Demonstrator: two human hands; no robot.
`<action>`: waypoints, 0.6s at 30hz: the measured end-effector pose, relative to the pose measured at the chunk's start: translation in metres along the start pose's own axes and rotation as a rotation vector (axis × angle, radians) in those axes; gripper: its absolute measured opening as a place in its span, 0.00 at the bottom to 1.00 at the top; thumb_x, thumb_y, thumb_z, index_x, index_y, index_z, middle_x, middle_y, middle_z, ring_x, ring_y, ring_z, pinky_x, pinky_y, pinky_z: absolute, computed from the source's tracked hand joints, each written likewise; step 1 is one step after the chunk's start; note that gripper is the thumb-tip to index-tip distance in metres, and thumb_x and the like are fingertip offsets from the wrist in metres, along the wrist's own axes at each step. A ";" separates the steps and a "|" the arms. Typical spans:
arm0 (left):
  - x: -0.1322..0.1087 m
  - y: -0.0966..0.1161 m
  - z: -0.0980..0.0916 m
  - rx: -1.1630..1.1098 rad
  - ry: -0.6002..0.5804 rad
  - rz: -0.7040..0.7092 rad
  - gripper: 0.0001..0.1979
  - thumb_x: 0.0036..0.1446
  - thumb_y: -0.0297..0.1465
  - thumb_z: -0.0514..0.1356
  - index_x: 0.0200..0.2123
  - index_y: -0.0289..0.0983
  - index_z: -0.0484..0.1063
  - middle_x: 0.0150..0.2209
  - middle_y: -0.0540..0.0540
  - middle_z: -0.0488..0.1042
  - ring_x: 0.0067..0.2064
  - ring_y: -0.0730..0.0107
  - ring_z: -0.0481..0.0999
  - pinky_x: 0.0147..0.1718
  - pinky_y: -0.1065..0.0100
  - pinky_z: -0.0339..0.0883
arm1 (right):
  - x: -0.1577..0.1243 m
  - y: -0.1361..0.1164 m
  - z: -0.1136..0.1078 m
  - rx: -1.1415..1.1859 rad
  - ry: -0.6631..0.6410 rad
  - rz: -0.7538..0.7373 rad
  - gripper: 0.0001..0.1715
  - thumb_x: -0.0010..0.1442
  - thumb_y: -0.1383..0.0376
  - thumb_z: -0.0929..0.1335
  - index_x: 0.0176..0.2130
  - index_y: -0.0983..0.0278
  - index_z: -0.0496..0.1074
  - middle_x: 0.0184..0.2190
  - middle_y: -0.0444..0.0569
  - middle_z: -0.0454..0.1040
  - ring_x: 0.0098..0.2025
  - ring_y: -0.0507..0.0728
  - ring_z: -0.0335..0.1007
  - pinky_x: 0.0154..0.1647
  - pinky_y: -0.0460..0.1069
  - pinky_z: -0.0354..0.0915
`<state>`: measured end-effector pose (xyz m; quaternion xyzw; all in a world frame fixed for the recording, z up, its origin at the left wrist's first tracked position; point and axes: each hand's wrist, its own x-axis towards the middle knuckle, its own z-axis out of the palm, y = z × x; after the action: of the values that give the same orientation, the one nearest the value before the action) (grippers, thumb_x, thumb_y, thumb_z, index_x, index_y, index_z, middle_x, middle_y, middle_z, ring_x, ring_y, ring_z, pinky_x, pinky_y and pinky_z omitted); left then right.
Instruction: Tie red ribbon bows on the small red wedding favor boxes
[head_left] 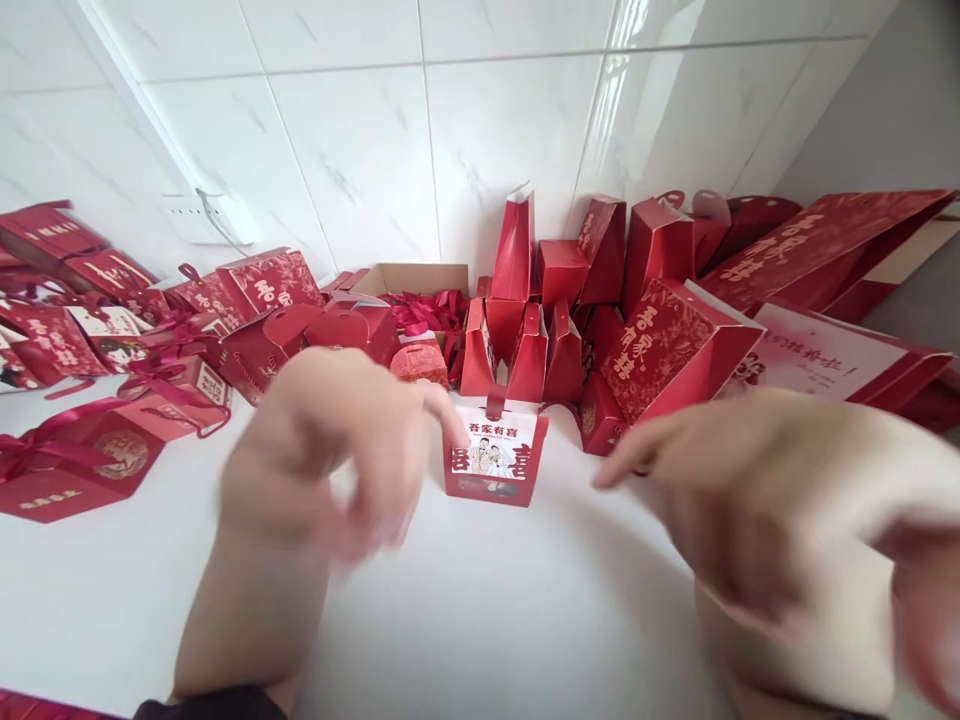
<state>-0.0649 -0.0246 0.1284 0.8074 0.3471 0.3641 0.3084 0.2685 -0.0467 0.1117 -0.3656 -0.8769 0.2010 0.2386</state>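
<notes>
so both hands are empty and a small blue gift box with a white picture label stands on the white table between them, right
Not quite: the small gift box is red, not blue. The head view shows it standing on the white table between the empty left hand and right hand, with its white picture label.

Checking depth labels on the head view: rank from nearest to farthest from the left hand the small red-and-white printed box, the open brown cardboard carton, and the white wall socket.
1. Small red-and-white printed box: just right of the left hand, at its fingertips.
2. Open brown cardboard carton: behind, against the tiled wall.
3. White wall socket: up on the wall, far left.
</notes>
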 end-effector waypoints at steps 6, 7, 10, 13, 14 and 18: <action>0.054 -0.023 0.015 0.345 -0.139 -0.179 0.18 0.46 0.39 0.68 0.39 0.38 0.73 0.39 0.47 0.74 0.36 0.68 0.72 0.33 0.69 0.66 | 0.077 0.002 0.019 -0.091 0.036 0.065 0.11 0.66 0.61 0.64 0.36 0.61 0.74 0.31 0.46 0.76 0.30 0.53 0.69 0.30 0.47 0.62; 0.058 -0.030 0.018 0.381 -0.193 -0.182 0.17 0.47 0.39 0.67 0.40 0.38 0.74 0.38 0.47 0.74 0.36 0.68 0.72 0.32 0.69 0.64 | 0.082 0.005 0.027 -0.111 0.042 0.083 0.10 0.65 0.61 0.65 0.36 0.62 0.74 0.31 0.46 0.76 0.31 0.54 0.69 0.30 0.47 0.61; 0.062 -0.043 0.028 0.413 -0.276 -0.167 0.12 0.50 0.39 0.65 0.34 0.36 0.75 0.33 0.48 0.73 0.33 0.69 0.70 0.28 0.70 0.59 | 0.093 0.014 0.048 -0.107 -0.033 0.051 0.09 0.64 0.61 0.65 0.36 0.62 0.73 0.32 0.46 0.75 0.30 0.54 0.68 0.29 0.48 0.59; 0.061 -0.046 0.035 0.412 -0.281 -0.139 0.09 0.53 0.36 0.61 0.27 0.36 0.71 0.26 0.51 0.70 0.28 0.73 0.66 0.26 0.71 0.54 | 0.098 0.017 0.058 -0.141 -0.048 0.019 0.08 0.65 0.63 0.65 0.35 0.63 0.72 0.29 0.46 0.74 0.29 0.53 0.66 0.29 0.47 0.57; 0.060 -0.046 0.036 0.418 -0.283 -0.126 0.10 0.54 0.34 0.60 0.24 0.35 0.69 0.24 0.52 0.68 0.27 0.74 0.63 0.25 0.71 0.52 | 0.100 0.016 0.059 -0.159 -0.047 0.001 0.08 0.65 0.65 0.65 0.35 0.63 0.72 0.29 0.46 0.74 0.29 0.53 0.66 0.30 0.47 0.57; 0.060 -0.048 0.035 0.498 -0.306 -0.038 0.17 0.53 0.33 0.59 0.18 0.35 0.56 0.19 0.54 0.56 0.24 0.77 0.56 0.23 0.69 0.47 | 0.103 0.014 0.059 -0.234 -0.077 -0.135 0.09 0.66 0.69 0.64 0.35 0.66 0.72 0.31 0.48 0.74 0.30 0.54 0.66 0.32 0.47 0.58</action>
<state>-0.0235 0.0412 0.0957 0.8971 0.3905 0.1358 0.1561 0.1788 0.0277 0.0845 -0.3231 -0.9255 0.0949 0.1735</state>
